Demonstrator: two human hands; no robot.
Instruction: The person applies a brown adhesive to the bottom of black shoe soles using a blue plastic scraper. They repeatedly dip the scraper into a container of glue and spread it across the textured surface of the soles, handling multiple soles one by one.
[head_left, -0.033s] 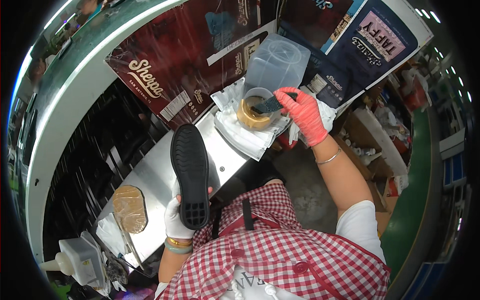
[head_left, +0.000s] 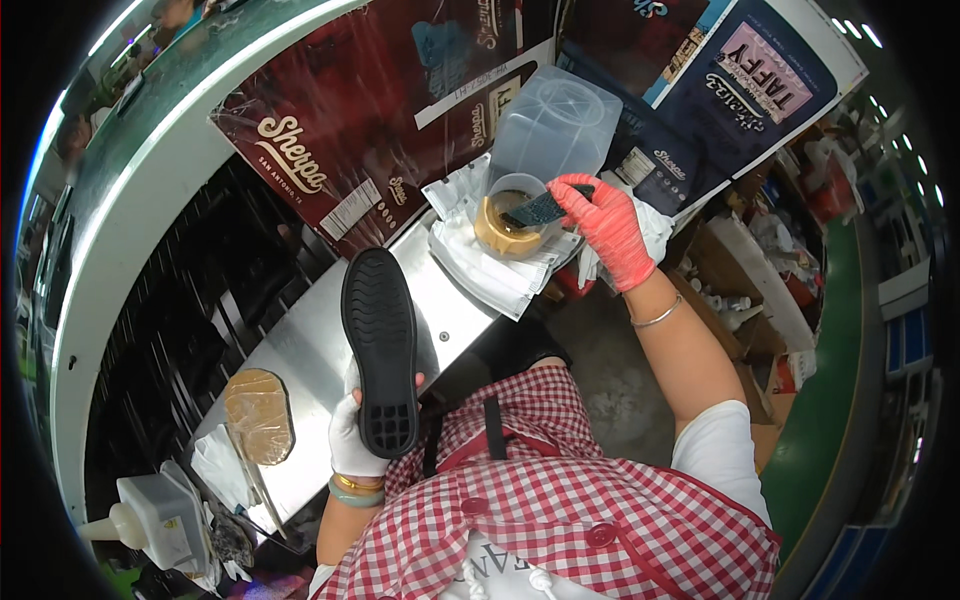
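Note:
My left hand [head_left: 352, 440], in a white glove with bare fingertips, is closed around the heel end of a black shoe sole [head_left: 380, 320]. The sole's treaded side faces up, its toe end pointing away from me over the metal bench. In a coral-red glove, my right hand [head_left: 608, 235] pinches a flat dark green tool [head_left: 538, 210]. The tool's lower end reaches into a clear cup [head_left: 508, 240] with yellowish-tan material around its wall. What its tip touches inside is hard to make out. Folded white sheets [head_left: 490, 285] lie under the cup.
Behind the cup leans a translucent plastic container [head_left: 555, 125], with dark printed carton panels [head_left: 370, 120] beyond. On the metal bench [head_left: 310, 340] sits a plastic-wrapped tan oval piece [head_left: 260, 415]. A nozzle bottle [head_left: 160, 525] is at lower left. An open cardboard box [head_left: 730, 270] stands at right.

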